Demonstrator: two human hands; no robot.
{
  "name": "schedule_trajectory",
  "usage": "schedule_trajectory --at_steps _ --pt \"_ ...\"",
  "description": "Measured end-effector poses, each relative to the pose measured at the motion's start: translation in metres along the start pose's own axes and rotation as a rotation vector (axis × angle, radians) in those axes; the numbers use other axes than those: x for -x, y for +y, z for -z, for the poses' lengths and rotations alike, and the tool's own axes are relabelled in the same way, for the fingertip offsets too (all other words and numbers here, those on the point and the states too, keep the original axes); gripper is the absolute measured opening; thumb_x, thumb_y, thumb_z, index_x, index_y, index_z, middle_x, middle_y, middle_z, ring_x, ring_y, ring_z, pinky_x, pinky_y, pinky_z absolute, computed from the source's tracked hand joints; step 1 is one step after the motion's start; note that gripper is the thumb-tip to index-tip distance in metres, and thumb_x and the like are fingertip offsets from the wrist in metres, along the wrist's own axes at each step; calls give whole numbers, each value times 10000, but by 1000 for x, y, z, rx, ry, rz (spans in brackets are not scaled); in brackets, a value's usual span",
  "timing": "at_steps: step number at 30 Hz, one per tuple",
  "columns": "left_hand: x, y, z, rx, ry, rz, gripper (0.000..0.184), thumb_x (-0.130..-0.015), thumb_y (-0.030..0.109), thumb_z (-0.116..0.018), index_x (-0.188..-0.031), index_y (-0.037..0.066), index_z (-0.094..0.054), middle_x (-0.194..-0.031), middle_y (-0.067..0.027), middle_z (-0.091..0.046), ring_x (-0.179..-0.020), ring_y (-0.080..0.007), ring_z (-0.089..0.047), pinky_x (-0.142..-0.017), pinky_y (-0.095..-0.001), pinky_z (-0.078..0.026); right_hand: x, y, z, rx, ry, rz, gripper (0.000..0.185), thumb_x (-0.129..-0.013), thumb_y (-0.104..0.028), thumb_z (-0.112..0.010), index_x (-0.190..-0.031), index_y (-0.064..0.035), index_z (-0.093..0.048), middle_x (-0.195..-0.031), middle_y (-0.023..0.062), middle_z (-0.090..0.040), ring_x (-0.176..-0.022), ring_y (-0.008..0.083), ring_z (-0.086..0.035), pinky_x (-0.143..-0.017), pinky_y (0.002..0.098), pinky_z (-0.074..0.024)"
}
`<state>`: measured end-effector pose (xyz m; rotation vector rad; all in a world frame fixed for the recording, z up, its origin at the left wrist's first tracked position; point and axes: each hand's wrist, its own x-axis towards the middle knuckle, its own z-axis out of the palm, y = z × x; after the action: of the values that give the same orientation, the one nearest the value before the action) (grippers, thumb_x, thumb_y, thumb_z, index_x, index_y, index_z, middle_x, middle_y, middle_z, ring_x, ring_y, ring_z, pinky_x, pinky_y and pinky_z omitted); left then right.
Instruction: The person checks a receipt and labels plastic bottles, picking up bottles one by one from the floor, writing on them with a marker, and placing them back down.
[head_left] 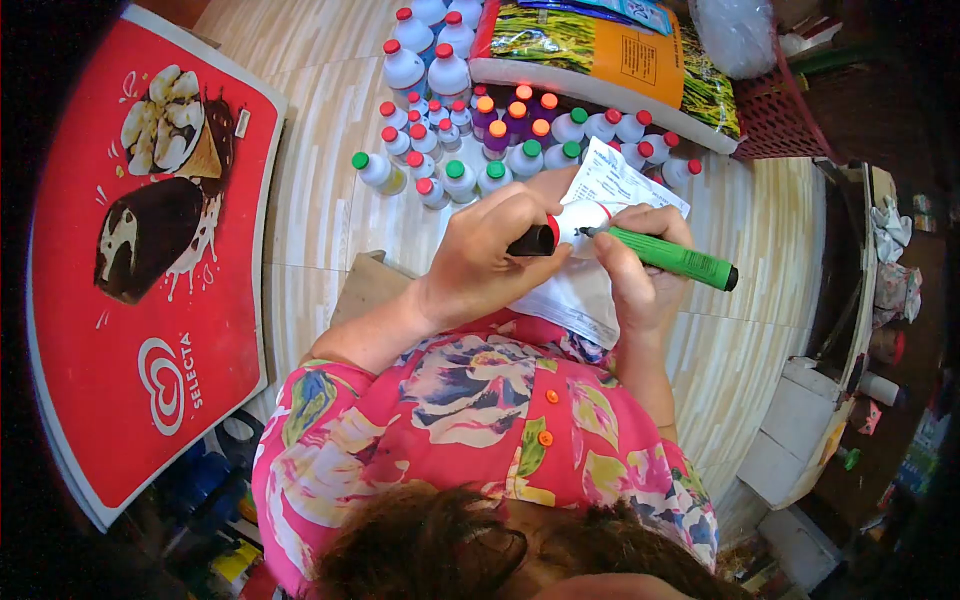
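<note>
White bottle (583, 220), green marker (680, 259)

Left grip (490, 245) curls tight round the bottle and a black cap (530, 242); right grip (645, 262) pinches the marker, nib at the bottle between them. Probably light, stiff, slick: hold its ends.

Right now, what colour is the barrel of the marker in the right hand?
The marker barrel is bright green, clearest in the head view.

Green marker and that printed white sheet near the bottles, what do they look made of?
The green marker looks like smooth plastic, perhaps slightly glossy, going by its rigid, evenly coloured barrel. The printed white sheet seems thin, matte paper: dark print, no clear shine.
</note>
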<state>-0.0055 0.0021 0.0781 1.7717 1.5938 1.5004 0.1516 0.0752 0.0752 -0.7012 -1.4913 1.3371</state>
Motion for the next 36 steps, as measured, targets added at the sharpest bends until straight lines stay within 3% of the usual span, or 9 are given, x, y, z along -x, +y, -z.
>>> schedule_trajectory --at_steps 13,19,21,22,26,30,32,34,36 --pt "3 -7 -1 1 -4 6 286 -660 42 -782 -753 34 -512 -844 -111 -627 -654 -150 -578 -552 -258 -445 -1 2 0 94 0 32 153 -658 -13 -633 -699 -8 -486 -659 82 -539 -584 139 -482 -551 251 -376" --pt "-1 -4 15 196 6 163 315 -662 3 -776 -755 40 -478 -880 -118 -634 -747 -122 -571 -624 -250 -446 -14 18 28 -537 28 -85 189 -670 -96 -590 -782 -26 -455 -664 104 -474 -574 156 -415 -524 287 -377" --pt "-7 1 37 274 161 252 274 -659 -13 -761 -807 41 -537 -823 -63 -616 -714 -88 -564 -621 -231 -459 -17 23 36 -682 -11 -95 225 -679 -117 -583 -845 -35 -454 -654 102 -453 -580 159 -397 -528 288 -367" --pt "-11 -6 49 238 259 215 252 -660 8 -756 -865 24 -610 -733 4 -591 -645 -52 -561 -578 -199 -457 -16 24 35 -672 -5 -96 226 -682 -116 -585 -849 -37 -455 -657 104 -459 -578 161 -399 -532 289 -369" --pt "-32 -17 92 32 441 192 212 -643 12 -758 -797 -14 -616 -668 -14 -604 -602 -56 -551 -547 -198 -452 -14 33 27 -634 -7 -145 243 -684 -117 -611 -864 -29 -474 -686 128 -504 -584 178 -438 -556 291 -386" --pt "-36 -109 84 -203 367 256 204 -651 86 -733 -737 -12 -575 -601 -16 -544 -539 -63 -493 -488 -242 -418 -11 41 6 -613 -50 -247 225 -659 -72 -624 -835 -8 -499 -715 129 -542 -613 175 -494 -573 270 -407" --pt "-33 -146 67 -275 266 352 182 -665 115 -700 -760 2 -594 -590 -53 -559 -524 -86 -533 -481 -273 -432 -7 53 0 -591 -55 -274 214 -652 -50 -623 -825 -8 -504 -722 124 -550 -620 164 -503 -571 261 -410" --pt "-28 -178 47 -350 211 348 182 -660 122 -678 -759 3 -583 -637 -127 -593 -572 -196 -607 -515 -344 -451 -3 63 -3 -581 -24 -330 221 -641 -22 -629 -825 -13 -508 -731 104 -559 -603 138 -493 -559 247 -406" --pt "-22 -214 33 -462 73 344 203 -643 115 -660 -780 7 -556 -785 -195 -614 -749 -387 -595 -662 -436 -478 0 67 -5 -561 -2 -380 223 -638 -16 -633 -823 -17 -509 -733 93 -560 -592 128 -486 -553 239 -402"
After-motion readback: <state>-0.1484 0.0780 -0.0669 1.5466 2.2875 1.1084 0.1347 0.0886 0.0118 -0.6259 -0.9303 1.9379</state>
